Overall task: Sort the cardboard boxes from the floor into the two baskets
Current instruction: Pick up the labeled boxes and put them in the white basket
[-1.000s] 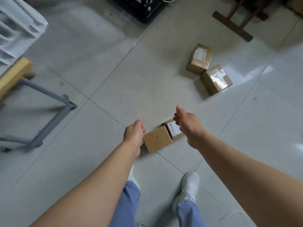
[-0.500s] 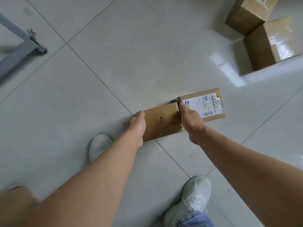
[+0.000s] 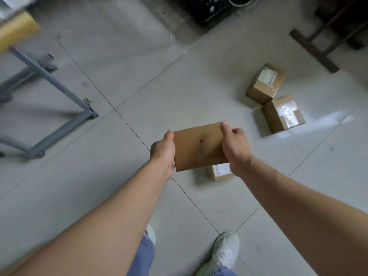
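Pale grey floor tiles [image 3: 199,86] with thin dark grout lines are filling the frame, catching a bright sheen toward the right edge. At the centre of the frame a plain brown cardboard box [image 3: 200,146] is being held up off the floor, its broad unmarked face showing a small dark speck. The left hand [image 3: 163,151] is pressing flat against the box's left edge, and the right hand [image 3: 235,146] is clamping the right edge with the thumb on top and the fingers curling behind. Just below the held box, partly hidden by it and the right wrist, a smaller box with a white label [image 3: 220,172] is lying on the floor. To the right of centre two more boxes are sitting on the tiles, touching at a corner: a labelled box [image 3: 265,83] farther up and a taped box [image 3: 282,114] under it, shiny with clear tape. A grey metal frame [image 3: 59,108] is standing at the left, with something yellow [image 3: 18,29] blurring in the upper left corner. Dark wooden legs [image 3: 314,50] are crossing the upper right. At the bottom a white sneaker [image 3: 225,253] and blue jeans [image 3: 143,255] are showing.
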{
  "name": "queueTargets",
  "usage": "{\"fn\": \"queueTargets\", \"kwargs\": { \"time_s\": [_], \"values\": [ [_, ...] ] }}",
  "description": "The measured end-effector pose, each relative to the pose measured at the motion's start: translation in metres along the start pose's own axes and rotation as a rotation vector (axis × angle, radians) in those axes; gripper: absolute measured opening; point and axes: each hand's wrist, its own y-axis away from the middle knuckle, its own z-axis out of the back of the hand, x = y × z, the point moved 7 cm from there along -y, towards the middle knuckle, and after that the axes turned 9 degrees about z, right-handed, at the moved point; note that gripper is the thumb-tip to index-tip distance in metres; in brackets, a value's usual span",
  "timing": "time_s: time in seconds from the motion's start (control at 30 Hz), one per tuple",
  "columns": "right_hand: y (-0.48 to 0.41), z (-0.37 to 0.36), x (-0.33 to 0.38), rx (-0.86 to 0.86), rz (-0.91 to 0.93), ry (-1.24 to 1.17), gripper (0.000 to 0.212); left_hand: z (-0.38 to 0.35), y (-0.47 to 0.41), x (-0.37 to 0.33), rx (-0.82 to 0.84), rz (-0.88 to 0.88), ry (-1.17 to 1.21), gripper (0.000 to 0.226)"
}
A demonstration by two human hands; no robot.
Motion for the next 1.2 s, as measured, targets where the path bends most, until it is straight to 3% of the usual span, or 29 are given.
{"fn": "queueTargets", "kwargs": {
  "time_s": [0.1, 0.2, 0.3, 0.5, 0.63, 0.9, 1.2],
  "values": [
    [0.035, 0.032, 0.094, -0.031, 0.113, -0.019, 0.034, 0.004, 0.084, -0.063, 0.026, -0.115, 0.048, 0.042],
    [0.081, 0.064, 0.185, -0.046, 0.219, -0.050, 0.046, 0.014, 0.176, -0.122, 0.041, -0.241, 0.092, 0.042],
    [0.135, 0.094, 0.271, -0.048, 0.311, -0.034, 0.041, 0.029, 0.269, -0.170, 0.072, -0.342, 0.113, 0.039],
    [0.251, 0.135, 0.415, -0.015, 0.445, -0.057, 0.037, 0.083, 0.434, -0.226, 0.066, -0.510, 0.213, 0.021],
    [0.317, 0.135, 0.482, 0.012, 0.502, -0.089, 0.054, 0.128, 0.510, -0.253, 0.044, -0.611, 0.280, 0.019],
    [0.395, 0.089, 0.573, 0.109, 0.593, -0.129, 0.056, 0.224, 0.585, -0.301, 0.087, -0.697, 0.378, 0.018],
    [0.425, -0.013, 0.641, 0.189, 0.668, -0.112, 0.054, 0.336, 0.582, -0.349, 0.081, -0.709, 0.407, 0.016]
  ]
}}
